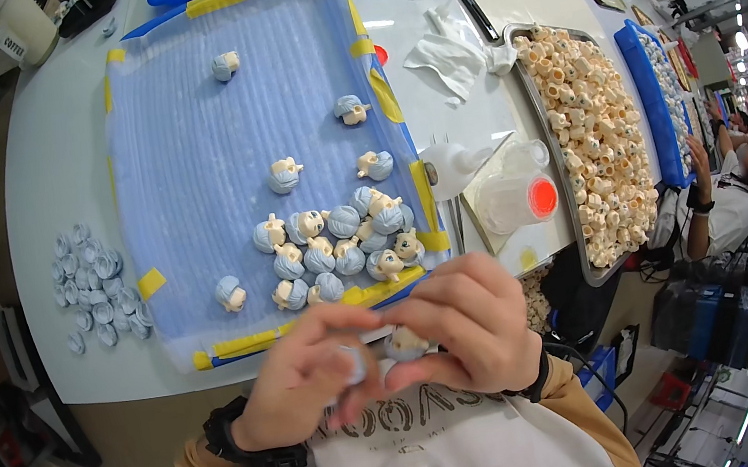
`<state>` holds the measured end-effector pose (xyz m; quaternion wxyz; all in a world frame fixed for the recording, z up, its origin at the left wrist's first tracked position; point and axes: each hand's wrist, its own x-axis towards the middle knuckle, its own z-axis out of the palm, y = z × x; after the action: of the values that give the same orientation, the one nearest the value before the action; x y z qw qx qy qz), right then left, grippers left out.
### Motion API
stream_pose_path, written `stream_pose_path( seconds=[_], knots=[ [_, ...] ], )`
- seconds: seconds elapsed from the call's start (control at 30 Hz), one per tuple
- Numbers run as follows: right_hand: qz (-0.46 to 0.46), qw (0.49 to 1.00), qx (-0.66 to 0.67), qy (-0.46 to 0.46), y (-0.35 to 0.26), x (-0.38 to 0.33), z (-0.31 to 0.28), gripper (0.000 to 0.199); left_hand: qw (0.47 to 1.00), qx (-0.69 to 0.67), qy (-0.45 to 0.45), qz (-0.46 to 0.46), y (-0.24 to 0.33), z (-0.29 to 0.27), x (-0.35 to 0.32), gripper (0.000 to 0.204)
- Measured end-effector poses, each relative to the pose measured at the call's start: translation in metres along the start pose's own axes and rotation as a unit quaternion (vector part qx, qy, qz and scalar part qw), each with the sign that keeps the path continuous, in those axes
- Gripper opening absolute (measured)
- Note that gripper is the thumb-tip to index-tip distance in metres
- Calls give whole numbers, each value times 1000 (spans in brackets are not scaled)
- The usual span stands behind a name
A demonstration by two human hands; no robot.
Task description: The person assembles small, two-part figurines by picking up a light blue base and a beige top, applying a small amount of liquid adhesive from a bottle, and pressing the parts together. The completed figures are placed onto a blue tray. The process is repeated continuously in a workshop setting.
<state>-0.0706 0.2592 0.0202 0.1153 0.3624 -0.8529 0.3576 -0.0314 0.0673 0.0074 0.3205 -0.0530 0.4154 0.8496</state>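
Note:
Close to my body, below the front edge of a blue padded tray (192, 163), both hands are raised together. Between the thumb and fingers of my right hand (478, 324) is a small doll head (408, 343) with a pale face part and light blue hair. My left hand (299, 378) has its fingers curled around a light blue hair piece (351, 365), partly hidden by the fingers. The two hands nearly touch. On the tray, several finished-looking doll heads with blue hair (318, 258) cluster at the front right, and a few others lie scattered.
Loose blue hair pieces (98, 287) lie left of the tray. To the right stand a white squeeze bottle (456, 167), a clear jar with a red top (513, 200), crumpled tissue (450, 60) and a metal tray (518, 70) heaped with pale head parts. Another person (724, 203) sits farther right.

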Motion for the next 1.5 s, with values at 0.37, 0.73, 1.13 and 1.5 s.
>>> stream_pose_path(
  seconds=[0.37,0.73,1.13,1.5],
  knots=[
    [132,988,-71,-29,4,27,6,58,984,-36,88,151,-8,-4,1,39],
    [359,804,-469,-74,126,-82,-161,20,999,-16,16,32,0,1,-1,45],
    [92,990,6,103,16,-37,-96,9,986,14,-112,-119,4,9,5,35],
    [-38,958,276,-70,-10,-2,-19,32,960,181,-197,82,-7,1,12,24]
  ],
)
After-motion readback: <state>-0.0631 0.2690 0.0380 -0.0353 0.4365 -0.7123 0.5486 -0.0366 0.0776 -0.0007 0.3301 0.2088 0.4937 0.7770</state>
